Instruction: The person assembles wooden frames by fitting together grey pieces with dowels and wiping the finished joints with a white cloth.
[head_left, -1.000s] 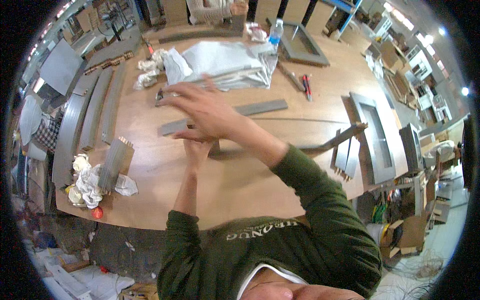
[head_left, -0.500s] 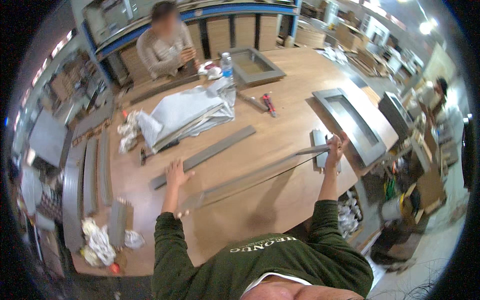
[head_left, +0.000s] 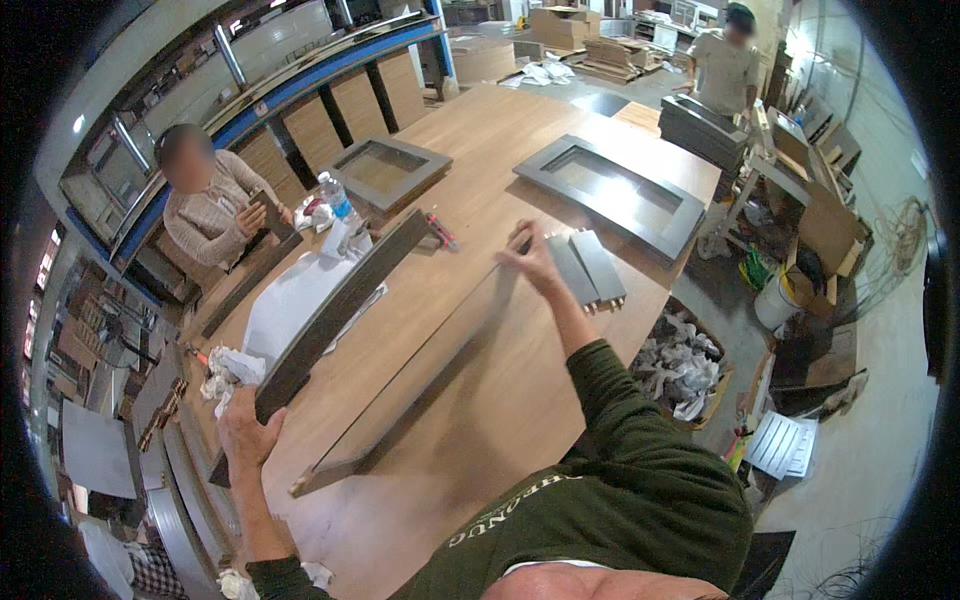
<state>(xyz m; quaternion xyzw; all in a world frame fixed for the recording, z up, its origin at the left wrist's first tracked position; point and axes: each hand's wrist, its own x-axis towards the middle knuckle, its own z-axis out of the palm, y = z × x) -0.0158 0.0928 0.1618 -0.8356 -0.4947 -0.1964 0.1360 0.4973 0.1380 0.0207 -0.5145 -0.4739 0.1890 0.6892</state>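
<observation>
My left hand (head_left: pixel 250 432) is closed around the near end of a long dark grey rail (head_left: pixel 340 315), thumb along its side. This rail slants up and away over pale wrapping sheets (head_left: pixel 285 305). My right hand (head_left: pixel 530 258) grips the far end of a second long grey rail (head_left: pixel 425 370), fingers bent round it. That rail stands on its narrow edge above the tabletop (head_left: pixel 480 440), with a small light peg at its near end. Beside my right hand lie short grey pieces (head_left: pixel 585 268) with wooden dowels sticking out.
Two grey frames (head_left: pixel 610 220) lie at the far side. A water bottle (head_left: pixel 336 197) and a red-handled tool (head_left: pixel 440 232) are near the middle. A co-worker (head_left: pixel 215 205) at far left holds a dark piece; another person (head_left: pixel 725 75) stands at far right. Grey strips are stacked at left.
My left hand now holds a rail and has raised its far end off the table. My right hand keeps its rail, now tipped on edge. The view has turned right.
</observation>
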